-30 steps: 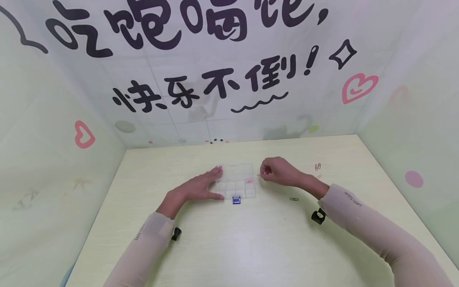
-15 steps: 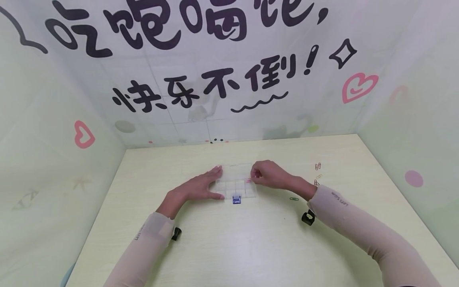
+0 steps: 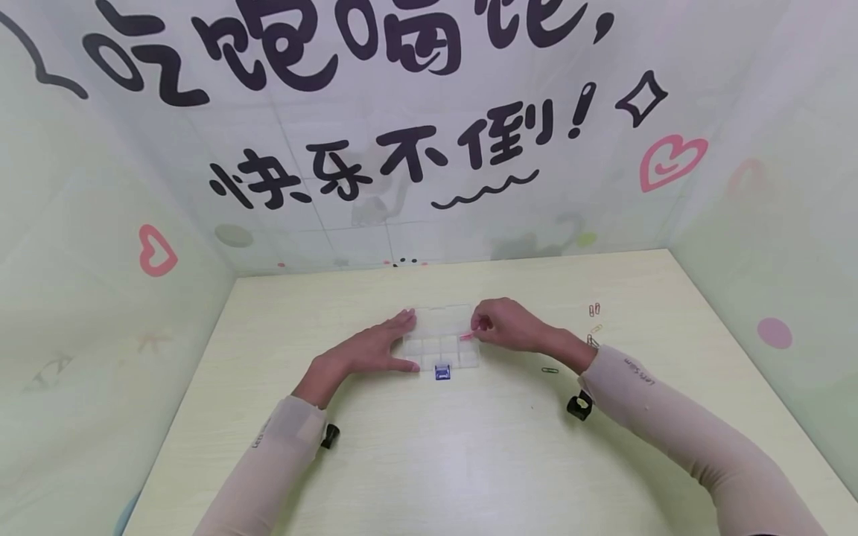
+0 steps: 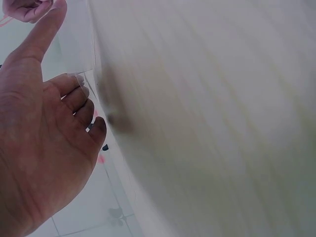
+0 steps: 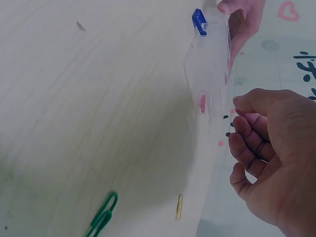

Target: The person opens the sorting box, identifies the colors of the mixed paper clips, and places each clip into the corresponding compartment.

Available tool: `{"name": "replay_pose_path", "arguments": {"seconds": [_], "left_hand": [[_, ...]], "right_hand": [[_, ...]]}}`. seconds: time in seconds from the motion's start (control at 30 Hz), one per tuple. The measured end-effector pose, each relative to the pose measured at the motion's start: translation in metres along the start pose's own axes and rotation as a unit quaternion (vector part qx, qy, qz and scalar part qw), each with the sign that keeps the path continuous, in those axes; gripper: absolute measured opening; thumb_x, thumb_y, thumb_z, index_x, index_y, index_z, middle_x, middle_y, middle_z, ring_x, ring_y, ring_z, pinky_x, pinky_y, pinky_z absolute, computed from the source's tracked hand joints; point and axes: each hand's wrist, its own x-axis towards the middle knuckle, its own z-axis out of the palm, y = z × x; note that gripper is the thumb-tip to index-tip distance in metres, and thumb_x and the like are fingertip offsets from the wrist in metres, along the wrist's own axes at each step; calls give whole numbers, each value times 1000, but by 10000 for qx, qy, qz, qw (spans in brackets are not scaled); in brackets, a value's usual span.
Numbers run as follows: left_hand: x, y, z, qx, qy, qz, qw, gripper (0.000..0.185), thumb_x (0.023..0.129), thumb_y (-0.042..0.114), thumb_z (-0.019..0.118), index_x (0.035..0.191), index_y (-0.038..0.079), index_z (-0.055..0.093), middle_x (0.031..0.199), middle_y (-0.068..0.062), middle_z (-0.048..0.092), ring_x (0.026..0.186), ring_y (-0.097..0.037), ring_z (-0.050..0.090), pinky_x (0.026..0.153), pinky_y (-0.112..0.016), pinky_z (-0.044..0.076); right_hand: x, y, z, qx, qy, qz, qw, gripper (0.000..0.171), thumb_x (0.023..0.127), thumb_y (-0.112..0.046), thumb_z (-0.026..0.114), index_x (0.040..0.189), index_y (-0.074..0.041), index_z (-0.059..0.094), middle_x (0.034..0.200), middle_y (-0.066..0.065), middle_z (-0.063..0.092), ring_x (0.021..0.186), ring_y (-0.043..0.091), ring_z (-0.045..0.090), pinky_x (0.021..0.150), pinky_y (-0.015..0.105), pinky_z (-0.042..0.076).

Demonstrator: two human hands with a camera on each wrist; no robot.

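Right hand (image 3: 504, 325) — fingers curled — pinches a pink clip (image 3: 465, 337) over the box (image 3: 439, 335).

One clear compartment box (image 3: 442, 344); two hands; several loose paper clips (image 3: 593, 310).

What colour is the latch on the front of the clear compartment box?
The latch is blue; the right wrist view shows it best, on the clear box.

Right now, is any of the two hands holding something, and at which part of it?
The left hand holds nothing; its straight fingers rest against the clear box's left side. The right hand is curled above the box; whether it pinches anything cannot be told.
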Motion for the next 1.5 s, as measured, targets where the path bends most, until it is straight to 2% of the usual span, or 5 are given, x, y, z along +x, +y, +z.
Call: {"name": "replay_pose_path", "arguments": {"seconds": [0.2, 0.43, 1.0, 1.3, 1.5], "left_hand": [[1, -1, 1, 25, 11, -4, 10000, 111, 91, 64, 74, 169, 9, 18, 179, -5, 7, 165, -25, 9, 132, -51, 18], [0, -1, 0, 25, 6, 19, 10000, 111, 92, 63, 74, 170, 8, 18, 179, -5, 8, 165, -25, 9, 132, -51, 18], [1, -2, 1, 36, 22, 79, 10000, 111, 92, 62, 74, 169, 8, 17, 179, -4, 8, 165, -26, 9, 132, -49, 17], [1, -1, 0, 52, -7, 38, 10000, 110, 92, 63, 74, 170, 9, 17, 179, -4, 7, 165, -26, 9, 132, -51, 17], [1, 0, -1, 12, -1, 48, 10000, 110, 92, 62, 74, 170, 9, 17, 179, -4, 8, 165, -27, 9, 132, -51, 17]], "right_hand": [[-6, 5, -6, -17, 58, 28, 10000, 12, 96, -8, 76, 106, -3, 77, 97, 3, 73, 86, 14, 64, 80, 32, 57], [-14, 12, -17, -18, 185, 174, 9997, 14, 95, -8, 78, 108, -2, 77, 97, 4, 73, 86, 16, 63, 80, 34, 56], [-41, 41, -37, -80, 428, 175, 9989, 11, 94, -6, 76, 104, -1, 76, 94, 3, 72, 87, 17, 65, 81, 39, 57], [-64, 55, -45, -129, 303, 280, 9991, 15, 95, -8, 77, 107, 0, 76, 95, 1, 72, 88, 17, 64, 80, 39, 55], [-79, 62, -49, -61, 129, 226, 9996, 10, 95, -8, 78, 104, -4, 77, 94, -2, 71, 88, 15, 62, 77, 36, 54]]}}
